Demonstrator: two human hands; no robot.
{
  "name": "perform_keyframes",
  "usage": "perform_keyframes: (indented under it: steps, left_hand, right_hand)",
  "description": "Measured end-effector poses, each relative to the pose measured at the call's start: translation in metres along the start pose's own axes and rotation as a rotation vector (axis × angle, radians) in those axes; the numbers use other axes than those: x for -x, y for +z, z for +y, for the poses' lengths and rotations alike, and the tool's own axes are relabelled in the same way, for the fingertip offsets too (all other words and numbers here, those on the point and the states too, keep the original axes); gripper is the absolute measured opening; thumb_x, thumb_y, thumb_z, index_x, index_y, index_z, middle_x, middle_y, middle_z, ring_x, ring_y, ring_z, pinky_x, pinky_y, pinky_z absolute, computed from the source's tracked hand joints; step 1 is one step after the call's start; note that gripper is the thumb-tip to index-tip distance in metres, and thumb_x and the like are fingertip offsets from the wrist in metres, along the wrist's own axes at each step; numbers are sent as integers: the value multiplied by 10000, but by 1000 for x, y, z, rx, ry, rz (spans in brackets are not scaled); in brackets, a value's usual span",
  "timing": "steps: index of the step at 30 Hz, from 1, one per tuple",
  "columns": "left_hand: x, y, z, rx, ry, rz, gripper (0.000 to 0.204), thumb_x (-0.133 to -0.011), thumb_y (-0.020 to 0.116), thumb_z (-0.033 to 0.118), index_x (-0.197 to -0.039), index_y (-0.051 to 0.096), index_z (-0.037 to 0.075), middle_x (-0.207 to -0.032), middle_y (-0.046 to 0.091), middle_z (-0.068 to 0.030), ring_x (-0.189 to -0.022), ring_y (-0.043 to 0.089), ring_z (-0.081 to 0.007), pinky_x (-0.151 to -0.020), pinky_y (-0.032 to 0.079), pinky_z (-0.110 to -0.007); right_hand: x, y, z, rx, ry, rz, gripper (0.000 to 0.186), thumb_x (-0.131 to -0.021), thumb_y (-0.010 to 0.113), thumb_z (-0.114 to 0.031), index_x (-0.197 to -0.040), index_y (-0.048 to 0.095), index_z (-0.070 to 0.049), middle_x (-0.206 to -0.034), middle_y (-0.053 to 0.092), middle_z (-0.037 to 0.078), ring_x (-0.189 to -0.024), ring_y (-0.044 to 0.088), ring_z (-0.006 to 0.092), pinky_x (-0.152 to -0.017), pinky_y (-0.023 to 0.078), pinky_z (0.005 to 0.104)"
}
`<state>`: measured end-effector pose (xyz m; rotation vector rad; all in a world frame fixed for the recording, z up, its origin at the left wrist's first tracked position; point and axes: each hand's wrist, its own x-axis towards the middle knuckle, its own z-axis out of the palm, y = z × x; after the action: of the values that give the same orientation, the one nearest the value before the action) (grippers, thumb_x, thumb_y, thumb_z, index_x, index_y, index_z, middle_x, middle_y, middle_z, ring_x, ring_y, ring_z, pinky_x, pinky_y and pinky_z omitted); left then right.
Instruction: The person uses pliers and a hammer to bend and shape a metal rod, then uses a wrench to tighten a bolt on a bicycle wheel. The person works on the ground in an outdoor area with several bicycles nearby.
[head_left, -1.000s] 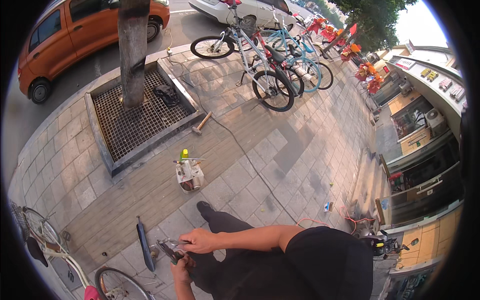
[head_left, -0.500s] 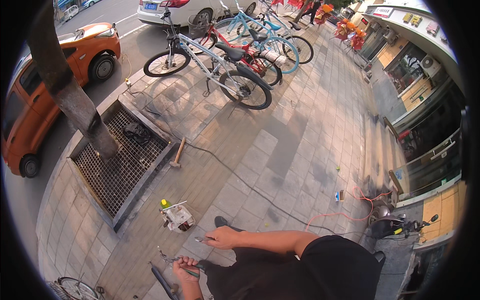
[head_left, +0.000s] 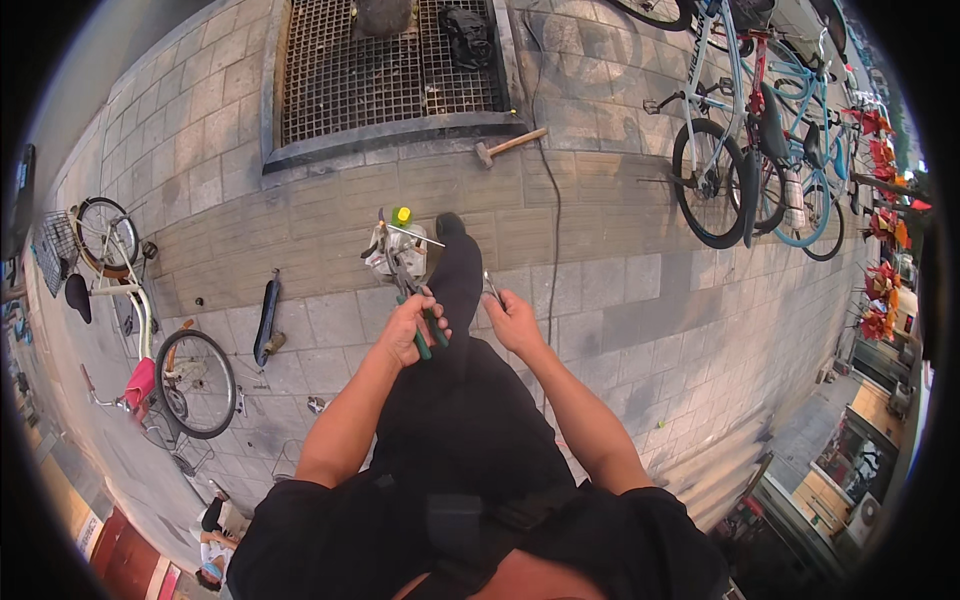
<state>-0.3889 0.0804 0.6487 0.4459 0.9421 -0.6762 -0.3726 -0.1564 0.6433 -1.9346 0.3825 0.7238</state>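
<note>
— What were the hands doing?

— The left hand [head_left: 408, 330] was clenched around green-handled pliers [head_left: 412, 290], whose jaws pointed away from the body and seemed to pinch a thin wire [head_left: 415, 235], though the tip was too small to be sure. The right hand [head_left: 515, 322] was closed on a small slim metal piece [head_left: 492, 287] that stuck up from its fingers. Both hands hovered over the person's dark-trousered knee, close together but apart.

— And just past them?

— The person's black shoe [head_left: 452, 262] rested on the paving. Just beside it to the left lay a small bundle of white and grey parts [head_left: 392, 255] with a yellow-green cap [head_left: 402, 215] at its far edge. A black cable [head_left: 552, 230] ran over the stones to the right.

— Further out?

— To the left, a loose bicycle saddle [head_left: 267, 318] lay near a wheel [head_left: 195, 385] of a stripped white and pink bicycle. Beyond, a hammer [head_left: 508, 147] lay by the edge of a metal tree grate [head_left: 385, 75]. Parked bicycles [head_left: 745, 150] stood far right.
</note>
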Motion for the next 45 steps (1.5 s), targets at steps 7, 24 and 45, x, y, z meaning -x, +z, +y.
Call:
perform_keyframes:
  steps: [7, 24, 45]
  left_hand:
    - [-128, 59, 67, 86, 117, 6, 309, -919, 621, 42, -1220, 574, 90, -811, 558, -43, -650, 558, -180, -655, 498, -415]
    - [-378, 68, 119, -139, 428, 411, 380, -905, 721, 123, -1256, 601, 42, -818, 592, -12, -644, 556, -112, -590, 466, -286]
    - [-727, -59, 165, 173, 566, 516, 141, -925, 640, 156, -852, 568, 60, -726, 506, -22, -559, 491, -134, -509, 467, -355]
  right_hand:
    - [-163, -35, -20, 282, 67, -114, 436, -1045, 622, -404, -939, 619, 18, -756, 624, 247, -715, 642, 381, -699, 497, 497]
    - [-475, -110, 13, 1095, -307, -570, 385, -1074, 551, -384, -1107, 652, -14, -977, 762, 266, -946, 747, 460, -862, 581, 549]
    - [-751, -38, 234, 1545, -1193, -1219, 198, -968, 555, -146, -1111, 660, -60, -994, 744, 131, -909, 769, 323, -792, 584, 439]
